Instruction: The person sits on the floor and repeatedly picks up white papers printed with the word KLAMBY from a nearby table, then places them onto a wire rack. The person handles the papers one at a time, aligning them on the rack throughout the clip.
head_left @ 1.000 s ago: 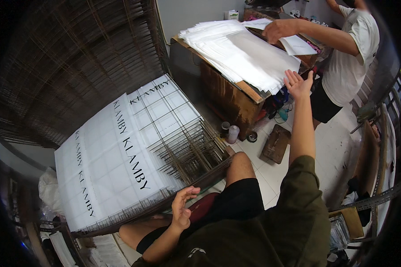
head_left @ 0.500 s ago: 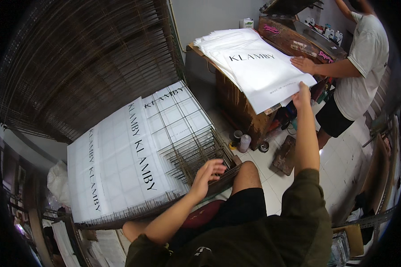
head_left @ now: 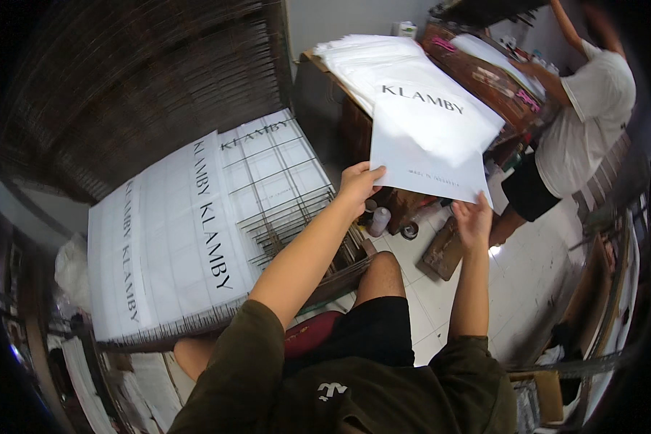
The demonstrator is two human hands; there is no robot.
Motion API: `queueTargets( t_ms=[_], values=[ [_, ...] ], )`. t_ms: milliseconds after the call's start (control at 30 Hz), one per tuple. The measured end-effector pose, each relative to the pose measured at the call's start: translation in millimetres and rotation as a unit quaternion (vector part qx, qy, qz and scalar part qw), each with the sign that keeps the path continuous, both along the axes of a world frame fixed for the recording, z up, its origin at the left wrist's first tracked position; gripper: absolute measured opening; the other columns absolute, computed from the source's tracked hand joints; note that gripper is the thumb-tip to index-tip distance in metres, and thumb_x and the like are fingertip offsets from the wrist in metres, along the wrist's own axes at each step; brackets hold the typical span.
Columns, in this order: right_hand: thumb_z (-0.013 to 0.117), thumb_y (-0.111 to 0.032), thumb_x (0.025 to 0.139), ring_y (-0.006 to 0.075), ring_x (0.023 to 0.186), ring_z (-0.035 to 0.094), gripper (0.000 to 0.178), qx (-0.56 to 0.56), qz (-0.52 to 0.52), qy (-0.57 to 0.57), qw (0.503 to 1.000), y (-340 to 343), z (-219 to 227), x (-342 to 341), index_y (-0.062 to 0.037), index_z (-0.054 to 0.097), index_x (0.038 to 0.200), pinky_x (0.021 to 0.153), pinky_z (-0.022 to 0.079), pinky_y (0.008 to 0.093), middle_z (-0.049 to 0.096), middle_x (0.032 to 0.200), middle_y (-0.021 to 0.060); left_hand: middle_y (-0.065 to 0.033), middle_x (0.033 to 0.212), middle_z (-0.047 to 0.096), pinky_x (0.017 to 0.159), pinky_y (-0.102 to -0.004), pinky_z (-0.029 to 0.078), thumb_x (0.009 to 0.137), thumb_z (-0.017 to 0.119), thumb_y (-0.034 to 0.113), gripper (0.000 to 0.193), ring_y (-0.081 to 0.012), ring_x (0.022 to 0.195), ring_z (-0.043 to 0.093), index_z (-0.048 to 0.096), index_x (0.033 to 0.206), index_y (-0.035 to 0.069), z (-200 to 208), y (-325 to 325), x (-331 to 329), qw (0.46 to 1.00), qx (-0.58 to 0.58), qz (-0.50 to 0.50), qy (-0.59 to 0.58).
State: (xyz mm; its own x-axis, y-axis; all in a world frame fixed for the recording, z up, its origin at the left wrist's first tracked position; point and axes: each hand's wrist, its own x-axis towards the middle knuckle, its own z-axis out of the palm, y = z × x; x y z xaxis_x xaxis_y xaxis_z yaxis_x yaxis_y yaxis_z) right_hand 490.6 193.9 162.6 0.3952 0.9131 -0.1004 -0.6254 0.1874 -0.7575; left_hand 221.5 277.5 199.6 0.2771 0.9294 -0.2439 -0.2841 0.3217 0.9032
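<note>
White printed sheet (head_left: 425,163) gripped at both near corners

The left hand (head_left: 359,188) has a pinch grip on the sheet's near left corner. Its back is turned mostly upward, the wrist is fairly straight, and the forearm runs diagonally up and rightward, past the edge of the wire drying rack (head_left: 281,175). The right hand (head_left: 473,217) grips the near right corner, thumb at the paper's edge and fingers curled beneath, with the inside of the hand facing up; how tightly it closes is hard to tell. The right forearm rises almost straight from its olive sleeve (head_left: 477,362), more upright than the left one. Both arms are stretched forward and bent a little, the left hand held slightly higher in the view than the right.

The sheet hangs between the two hands, its near part out past the edge of the wooden counter (head_left: 354,119), its far part over the pile of white paper (head_left: 354,61) there. A small line of print shows close to its near edge. Large dark lettering shows farther up, but glare hides where the held sheet ends and the pile begins.

On the left, more printed sheets (head_left: 173,231) lie side by side on the rack's wire grid. On the right stands a co-worker in a white T-shirt (head_left: 593,108), one arm raised and the other reaching toward another white sheet (head_left: 488,54) on the wooden printing bench (head_left: 484,90).
</note>
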Motion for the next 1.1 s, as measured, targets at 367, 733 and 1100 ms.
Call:
queueTargets(
  t_ms=[367, 733, 1100],
  values=[
    [0.049, -0.015, 0.093, 0.0226, 0.097, 0.063, 0.020, 0.170, 0.063, -0.111, 0.977, -37, 137, -43, -0.0016, 0.056, 0.106, 0.077, 0.057, 0.0373, 0.063, 0.107, 0.0131, -0.0071, 0.101, 0.059, 0.088, -0.0345, 0.046, 0.088, 0.051, 0.022, 0.021, -0.0178, 0.096, 0.057, 0.053, 0.101, 0.006, 129, -41, -92, 0.983, 0.162, 0.032, -0.079],
    [0.051, -0.013, 0.088, 0.0412, 0.109, 0.054, 0.010, 0.247, 0.314, -0.100, 0.911, 79, 254, -203, -0.0043, 0.055, 0.091, 0.086, 0.047, 0.0524, 0.058, 0.110, 0.0165, -0.0292, 0.112, 0.052, 0.085, -0.0328, 0.056, 0.092, 0.038, 0.015, 0.037, -0.0369, 0.105, 0.058, 0.042, 0.113, -0.015, 214, -35, -250, 0.948, 0.237, 0.200, -0.072],
    [0.042, -0.010, 0.087, 0.0413, 0.111, 0.051, 0.029, 0.175, 0.320, -0.095, 0.926, 223, 238, -322, 0.0037, 0.033, 0.111, 0.091, 0.045, 0.0556, 0.042, 0.119, 0.0242, -0.0257, 0.114, 0.047, 0.097, -0.0410, 0.048, 0.089, 0.040, 0.010, 0.031, -0.0336, 0.109, 0.051, 0.038, 0.112, -0.011, 185, 59, -350, 0.906, 0.215, 0.346, -0.118]
  ],
)
